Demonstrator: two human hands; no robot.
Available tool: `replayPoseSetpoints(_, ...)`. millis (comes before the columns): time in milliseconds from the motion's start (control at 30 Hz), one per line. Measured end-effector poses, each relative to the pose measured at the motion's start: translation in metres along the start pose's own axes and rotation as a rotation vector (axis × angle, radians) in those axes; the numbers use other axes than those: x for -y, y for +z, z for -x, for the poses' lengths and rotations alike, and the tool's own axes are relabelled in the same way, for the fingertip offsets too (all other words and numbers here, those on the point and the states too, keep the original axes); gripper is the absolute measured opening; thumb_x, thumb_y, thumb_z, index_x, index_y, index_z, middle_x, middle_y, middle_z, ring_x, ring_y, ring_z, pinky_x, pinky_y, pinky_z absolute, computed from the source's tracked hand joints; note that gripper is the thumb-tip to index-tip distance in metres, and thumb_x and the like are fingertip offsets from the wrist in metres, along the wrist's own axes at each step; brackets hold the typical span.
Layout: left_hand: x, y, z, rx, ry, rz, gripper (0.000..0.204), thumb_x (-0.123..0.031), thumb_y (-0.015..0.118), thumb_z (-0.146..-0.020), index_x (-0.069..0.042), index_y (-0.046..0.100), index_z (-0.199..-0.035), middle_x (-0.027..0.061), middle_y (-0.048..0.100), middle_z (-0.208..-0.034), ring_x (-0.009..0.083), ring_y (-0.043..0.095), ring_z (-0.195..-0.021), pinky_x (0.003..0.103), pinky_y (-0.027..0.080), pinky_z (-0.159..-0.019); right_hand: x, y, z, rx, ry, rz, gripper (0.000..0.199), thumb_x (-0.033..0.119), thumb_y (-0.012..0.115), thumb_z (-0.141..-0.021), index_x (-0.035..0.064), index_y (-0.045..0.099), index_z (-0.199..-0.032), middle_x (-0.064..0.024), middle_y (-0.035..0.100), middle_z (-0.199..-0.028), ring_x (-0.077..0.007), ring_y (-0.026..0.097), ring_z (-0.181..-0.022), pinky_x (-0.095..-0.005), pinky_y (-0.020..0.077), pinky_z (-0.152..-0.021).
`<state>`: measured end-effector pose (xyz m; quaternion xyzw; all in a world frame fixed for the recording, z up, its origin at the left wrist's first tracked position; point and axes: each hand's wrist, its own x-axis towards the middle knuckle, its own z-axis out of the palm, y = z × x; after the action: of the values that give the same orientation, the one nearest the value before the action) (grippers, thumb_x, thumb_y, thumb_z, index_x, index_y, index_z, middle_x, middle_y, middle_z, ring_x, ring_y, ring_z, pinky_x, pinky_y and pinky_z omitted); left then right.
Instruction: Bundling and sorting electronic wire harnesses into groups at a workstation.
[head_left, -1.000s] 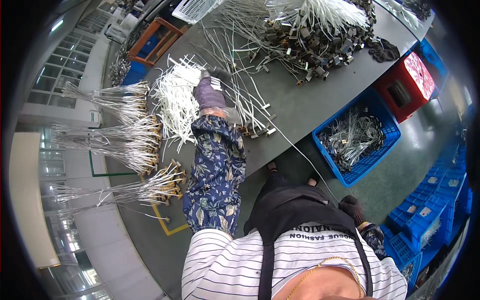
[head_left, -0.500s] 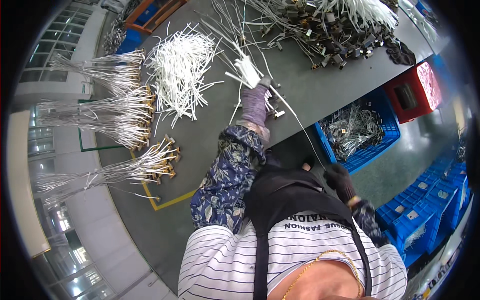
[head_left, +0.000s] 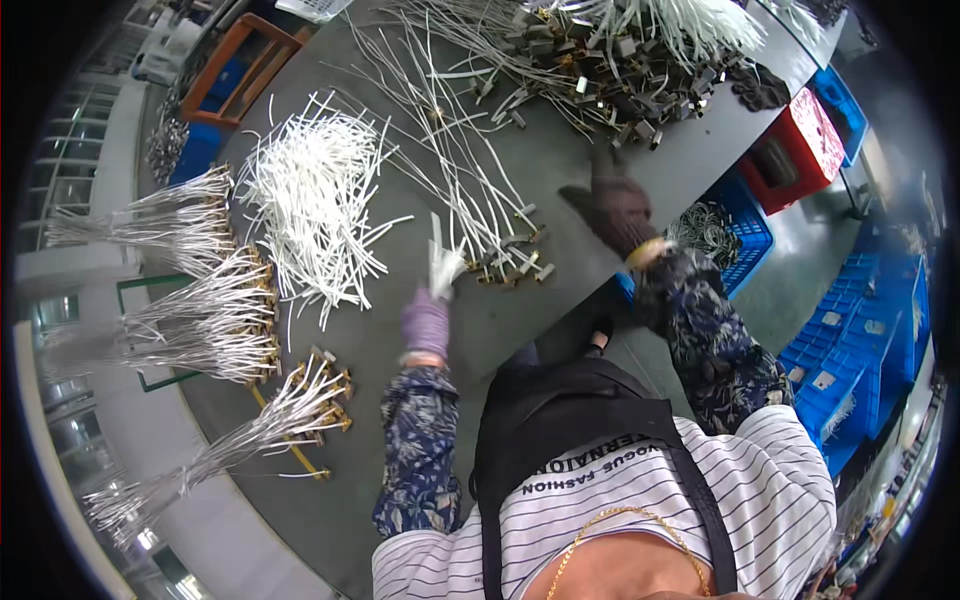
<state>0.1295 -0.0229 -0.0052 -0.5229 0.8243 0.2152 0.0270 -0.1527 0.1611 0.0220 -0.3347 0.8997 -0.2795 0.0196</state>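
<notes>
In a purple glove, my left hand (head_left: 427, 325) grips a small bunch of short white tubes (head_left: 444, 266) above the grey table (head_left: 535, 310). My right hand (head_left: 622, 208), in a dark brown glove, reaches over the table with fingers apart and nothing visible in it, slightly blurred. Between the hands, and a little farther off, lie several loose wires (head_left: 455, 185) with small metal-ended connectors (head_left: 505, 268). Beyond my right hand is a big heap of grey wires with dark block connectors (head_left: 620, 80).
A pile of white tubes (head_left: 318, 210) lies left of centre. Bundles of sleeved wires (head_left: 215, 320) line the left table edge. At right stand a blue crate (head_left: 752, 240) of wires, a red box (head_left: 795, 155) and stacked blue crates (head_left: 840, 335).
My right hand has come up from beside the table to above it, and the long wire it was drawing out is gone from it. My left hand has moved left and nearer me, still gripping tubes.
</notes>
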Motion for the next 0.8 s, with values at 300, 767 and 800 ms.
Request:
replayPoseSetpoints(300,0.020,-0.010,0.010,0.183,-0.455,0.737,0.029,-0.034,0.066,-0.087,-0.005,0.065,-0.087,0.0110,0.069,-0.082,0.0207,0.066,-0.062,0.031,0.051,-0.049,-0.057,0.032,0.000,-0.039,0.095,-0.109,0.016,0.020,0.061,-0.084,0.0065,0.061,-0.091,-0.0158,0.064,-0.092,-0.0345,0.063,-0.083,-0.0473,0.0493,-0.072)
replayPoseSetpoints(767,-0.210,0.052,0.084,0.661,-0.197,1.727,0.024,-0.021,0.065,-0.089,0.000,0.063,-0.100,0.0081,0.067,-0.086,0.0178,0.064,-0.069,0.031,0.056,-0.059,-0.048,-0.096,0.177,0.263,0.321,-0.867,0.010,0.008,0.064,-0.074,0.0045,0.062,-0.083,-0.0097,0.057,-0.073,-0.0300,0.055,-0.065,-0.0366,0.0417,-0.055)
replayPoseSetpoints(800,-0.218,0.066,0.088,0.770,-0.269,1.806,0.024,-0.021,0.065,-0.089,0.000,0.063,-0.100,0.0090,0.067,-0.087,0.0187,0.065,-0.072,0.032,0.056,-0.060,-0.060,-0.100,0.201,0.352,0.294,-0.817,0.010,0.010,0.064,-0.072,0.0047,0.062,-0.081,-0.0094,0.055,-0.068,-0.0300,0.054,-0.061,-0.0375,0.0414,-0.054)
